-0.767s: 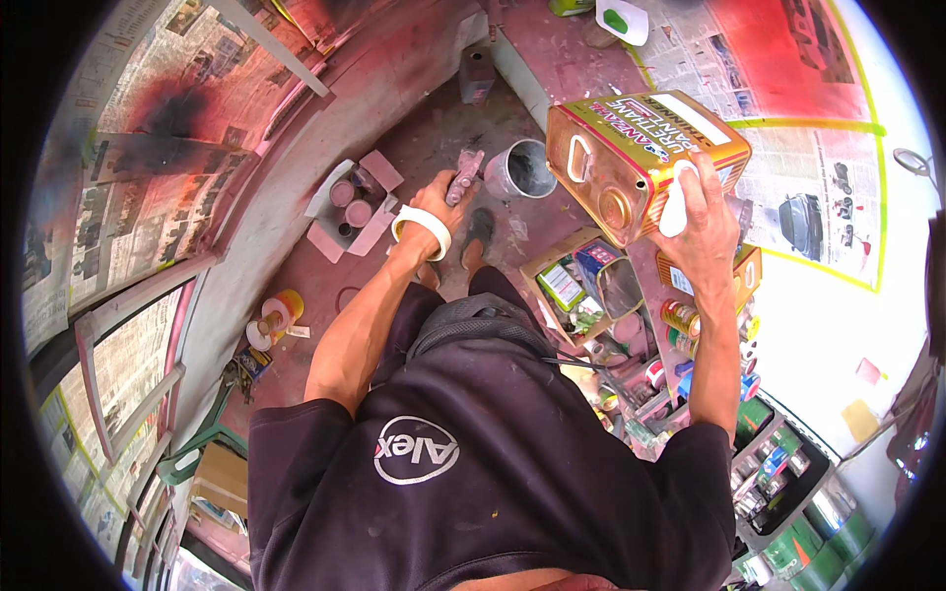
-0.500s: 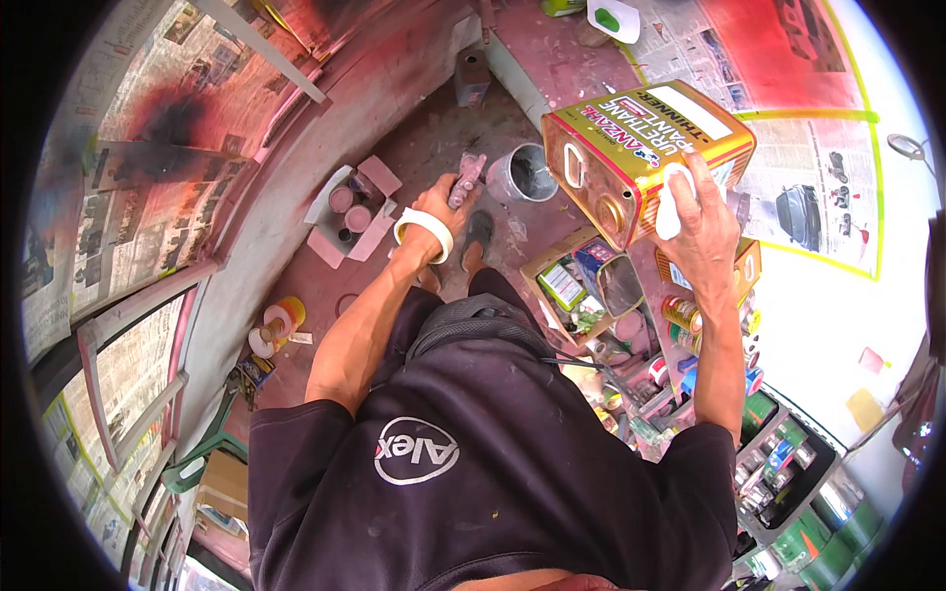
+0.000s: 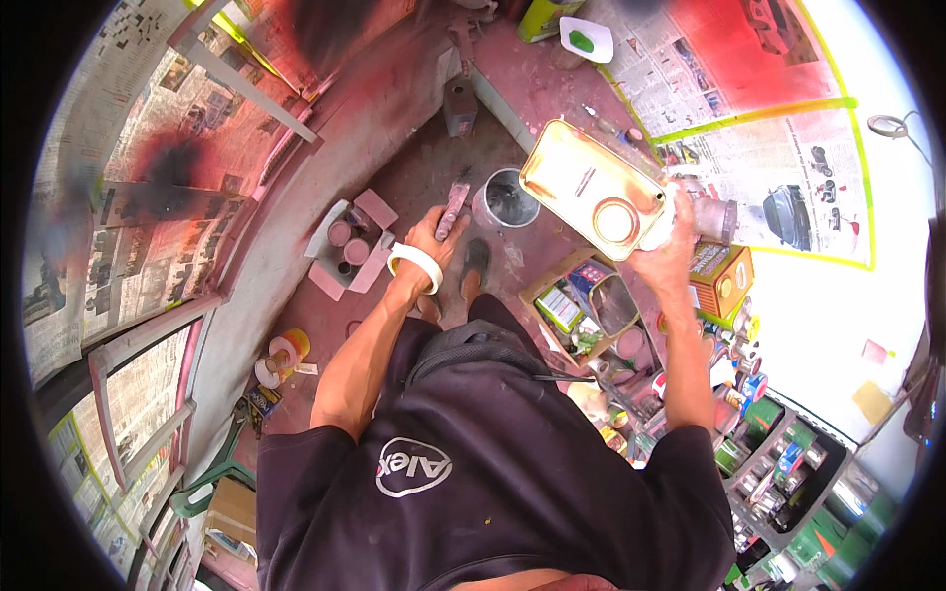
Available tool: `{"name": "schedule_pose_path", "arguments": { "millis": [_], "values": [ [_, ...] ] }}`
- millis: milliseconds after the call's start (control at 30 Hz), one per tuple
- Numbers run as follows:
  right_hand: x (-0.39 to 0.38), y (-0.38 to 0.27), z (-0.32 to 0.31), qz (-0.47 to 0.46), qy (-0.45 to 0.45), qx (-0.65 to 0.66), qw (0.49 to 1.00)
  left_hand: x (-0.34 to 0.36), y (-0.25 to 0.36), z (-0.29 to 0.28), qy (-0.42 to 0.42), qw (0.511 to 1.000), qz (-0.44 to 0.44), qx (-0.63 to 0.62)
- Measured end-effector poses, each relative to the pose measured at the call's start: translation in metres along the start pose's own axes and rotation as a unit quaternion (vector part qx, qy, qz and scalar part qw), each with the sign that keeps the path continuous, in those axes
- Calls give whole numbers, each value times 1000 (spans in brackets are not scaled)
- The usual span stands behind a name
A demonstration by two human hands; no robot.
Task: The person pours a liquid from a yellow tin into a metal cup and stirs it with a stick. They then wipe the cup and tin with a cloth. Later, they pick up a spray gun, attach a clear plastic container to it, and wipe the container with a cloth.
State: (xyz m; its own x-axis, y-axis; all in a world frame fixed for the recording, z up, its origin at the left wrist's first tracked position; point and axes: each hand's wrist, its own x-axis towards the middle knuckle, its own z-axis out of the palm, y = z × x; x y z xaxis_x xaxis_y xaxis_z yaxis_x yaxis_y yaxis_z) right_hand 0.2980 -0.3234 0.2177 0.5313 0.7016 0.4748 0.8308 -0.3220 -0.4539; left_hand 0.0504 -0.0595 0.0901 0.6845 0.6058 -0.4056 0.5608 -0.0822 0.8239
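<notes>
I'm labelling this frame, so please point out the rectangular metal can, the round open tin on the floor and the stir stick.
Rectangular metal can (image 3: 589, 187), head view: on its shiny flat face.
Round open tin (image 3: 507, 197), head view: on its dark inside.
Stir stick (image 3: 453, 207), head view: on the flat blade above the left hand (image 3: 434, 236).

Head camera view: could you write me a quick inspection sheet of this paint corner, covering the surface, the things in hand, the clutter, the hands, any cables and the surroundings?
Surface: floor stained pink-red with paint.
Things in hand: rectangular metal can tilted, top face toward the camera, above a round open tin; stir stick beside that tin.
Clutter: open cardboard box with small pots; box of tins and tubes; tape roll.
Hands: left hand grips the stir stick, a white tape ring on its wrist; right hand grips the can's lower end with a white cloth.
Cables: nothing seen.
Surroundings: newspaper-masked walls with red overspray; shelves of cans at right.
</notes>
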Motion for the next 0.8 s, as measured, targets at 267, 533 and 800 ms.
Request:
{"name": "schedule_pose_path", "arguments": {
  "millis": [267, 533, 800],
  "values": [
    [21, 8, 110, 238, 171, 286, 912, 1, -1, -2, 32, 999, -30, -5],
    [73, 90, 182, 239, 259, 243, 904, -18, -33, 1, 136, 989, 31, -41],
    [73, 90, 170, 261, 222, 265, 901, -23, -59, 10, 175, 984, 28, -27]
  ]
}}
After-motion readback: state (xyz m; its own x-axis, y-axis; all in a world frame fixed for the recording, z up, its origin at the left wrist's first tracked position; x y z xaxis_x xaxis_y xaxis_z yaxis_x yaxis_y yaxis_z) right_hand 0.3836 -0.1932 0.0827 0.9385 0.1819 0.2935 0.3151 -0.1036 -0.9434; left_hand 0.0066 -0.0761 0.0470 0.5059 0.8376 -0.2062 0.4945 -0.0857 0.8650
